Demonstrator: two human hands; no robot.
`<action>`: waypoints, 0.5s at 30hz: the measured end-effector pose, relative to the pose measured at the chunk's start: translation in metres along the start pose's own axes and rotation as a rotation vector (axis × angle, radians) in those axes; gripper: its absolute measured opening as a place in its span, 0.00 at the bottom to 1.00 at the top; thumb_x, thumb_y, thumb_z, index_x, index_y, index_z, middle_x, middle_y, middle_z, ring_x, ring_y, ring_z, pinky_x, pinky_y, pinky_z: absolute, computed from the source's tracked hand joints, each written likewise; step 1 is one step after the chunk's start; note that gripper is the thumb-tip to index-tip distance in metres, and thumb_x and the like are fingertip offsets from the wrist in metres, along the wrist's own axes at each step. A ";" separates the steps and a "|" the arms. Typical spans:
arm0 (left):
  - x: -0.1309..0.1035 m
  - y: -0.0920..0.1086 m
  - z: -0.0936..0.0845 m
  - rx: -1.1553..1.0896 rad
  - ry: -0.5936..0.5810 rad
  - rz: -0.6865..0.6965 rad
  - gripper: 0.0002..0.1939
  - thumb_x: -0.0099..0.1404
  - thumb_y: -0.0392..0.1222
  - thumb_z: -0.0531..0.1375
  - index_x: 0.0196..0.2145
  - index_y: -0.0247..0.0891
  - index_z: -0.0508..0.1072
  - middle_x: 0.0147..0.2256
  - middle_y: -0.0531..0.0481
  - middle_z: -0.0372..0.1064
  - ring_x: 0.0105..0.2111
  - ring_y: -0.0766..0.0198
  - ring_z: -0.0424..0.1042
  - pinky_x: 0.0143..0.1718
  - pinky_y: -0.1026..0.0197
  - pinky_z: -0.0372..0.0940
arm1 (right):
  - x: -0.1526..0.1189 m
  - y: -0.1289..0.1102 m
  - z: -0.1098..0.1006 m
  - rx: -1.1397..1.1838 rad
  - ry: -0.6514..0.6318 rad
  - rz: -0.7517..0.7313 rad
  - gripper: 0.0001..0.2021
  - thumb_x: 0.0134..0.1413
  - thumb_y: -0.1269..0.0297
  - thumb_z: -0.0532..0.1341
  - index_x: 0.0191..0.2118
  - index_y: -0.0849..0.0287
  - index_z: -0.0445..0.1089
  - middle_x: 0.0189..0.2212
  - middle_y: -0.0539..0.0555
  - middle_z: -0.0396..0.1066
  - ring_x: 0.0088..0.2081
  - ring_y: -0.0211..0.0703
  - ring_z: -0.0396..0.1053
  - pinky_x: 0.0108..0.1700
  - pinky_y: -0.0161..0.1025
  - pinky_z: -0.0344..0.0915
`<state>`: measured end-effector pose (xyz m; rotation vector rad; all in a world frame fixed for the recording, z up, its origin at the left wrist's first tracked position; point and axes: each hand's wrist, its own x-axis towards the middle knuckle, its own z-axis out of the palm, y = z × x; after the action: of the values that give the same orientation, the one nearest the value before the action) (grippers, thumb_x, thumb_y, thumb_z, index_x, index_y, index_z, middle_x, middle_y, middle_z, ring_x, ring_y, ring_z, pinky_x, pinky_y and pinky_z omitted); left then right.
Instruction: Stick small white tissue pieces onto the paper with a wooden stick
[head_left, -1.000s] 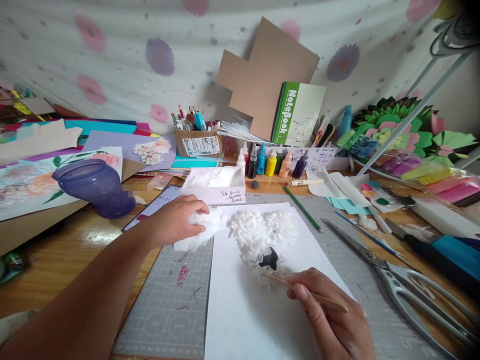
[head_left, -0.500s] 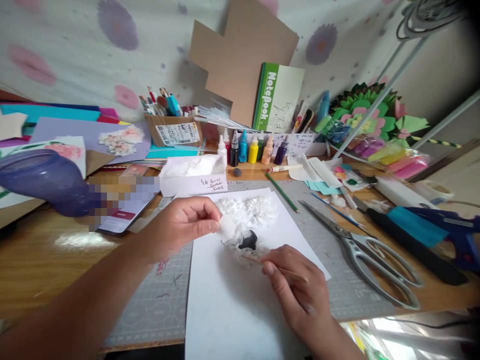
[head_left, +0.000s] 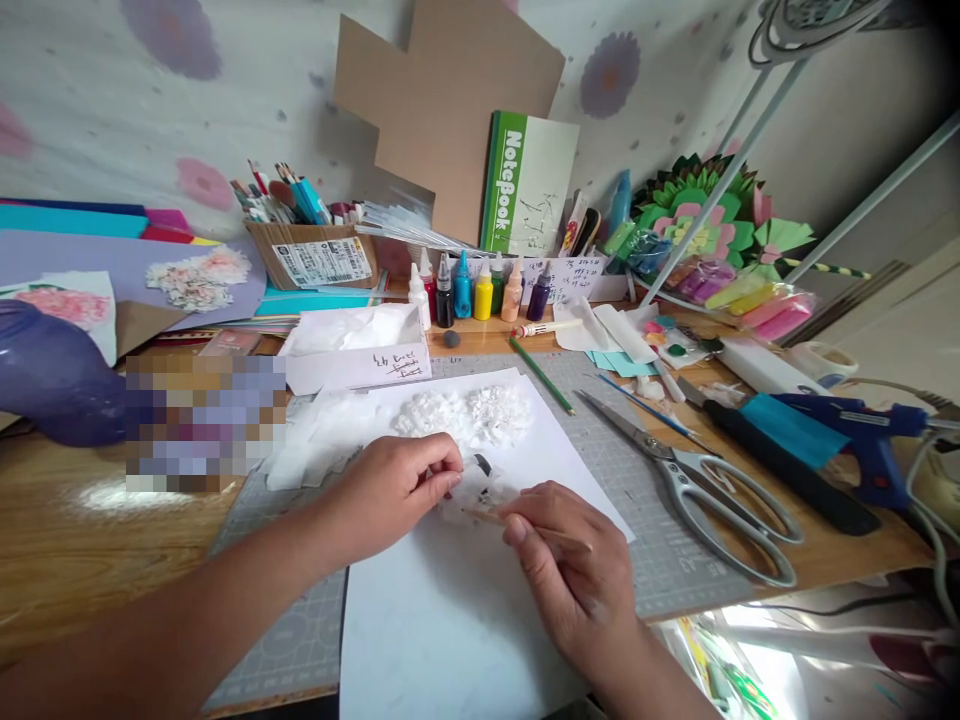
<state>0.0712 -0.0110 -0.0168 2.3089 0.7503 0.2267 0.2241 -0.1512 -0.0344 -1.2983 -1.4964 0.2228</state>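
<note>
Tissue [head_left: 466, 487] is where the action is, a thin white layer lying across much of a dark patch [head_left: 482, 463], near the middle of the white paper sheet [head_left: 442, 630]. Left hand [head_left: 401, 490] reaches in from the left, thumb and forefinger drawn together in a small pinch at its left edge; just how much they grip is hidden. Over on the near right, the right hand [head_left: 574, 560] has its fingers curled round a wooden stick [head_left: 562, 539], tip down at the tissue's near edge. Farther off, two ruffled white clusters [head_left: 427, 415] sit side by side on the sheet, and loose tissue pieces [head_left: 315, 435] lie to the left. Scissors [head_left: 694, 480] rest well to the right. Looks like the placing step, tissue being worked around the dark patch. What this seems to call for next: a steady pinch and a light press from the stick, without tearing.
</note>
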 end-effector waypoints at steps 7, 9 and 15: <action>0.002 -0.004 -0.001 0.071 -0.029 -0.061 0.07 0.63 0.40 0.53 0.29 0.41 0.69 0.24 0.59 0.67 0.25 0.69 0.64 0.26 0.66 0.54 | 0.001 0.000 0.000 0.069 0.106 0.038 0.09 0.59 0.75 0.55 0.39 0.57 0.70 0.26 0.49 0.69 0.28 0.38 0.67 0.31 0.35 0.62; 0.003 -0.005 -0.002 0.069 -0.040 -0.070 0.07 0.63 0.40 0.53 0.29 0.41 0.69 0.24 0.58 0.67 0.25 0.68 0.64 0.26 0.66 0.54 | 0.003 0.000 0.002 0.048 0.082 0.035 0.09 0.59 0.75 0.55 0.38 0.57 0.71 0.26 0.49 0.70 0.28 0.38 0.67 0.31 0.35 0.61; 0.003 -0.007 -0.002 0.059 -0.062 -0.086 0.08 0.62 0.40 0.53 0.28 0.41 0.70 0.23 0.58 0.67 0.24 0.68 0.64 0.25 0.66 0.53 | 0.007 0.002 0.007 -0.023 0.024 0.069 0.08 0.59 0.73 0.56 0.35 0.58 0.72 0.27 0.50 0.71 0.29 0.38 0.67 0.31 0.35 0.61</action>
<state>0.0700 -0.0040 -0.0202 2.3219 0.8323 0.0946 0.2212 -0.1414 -0.0345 -1.3677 -1.4389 0.2341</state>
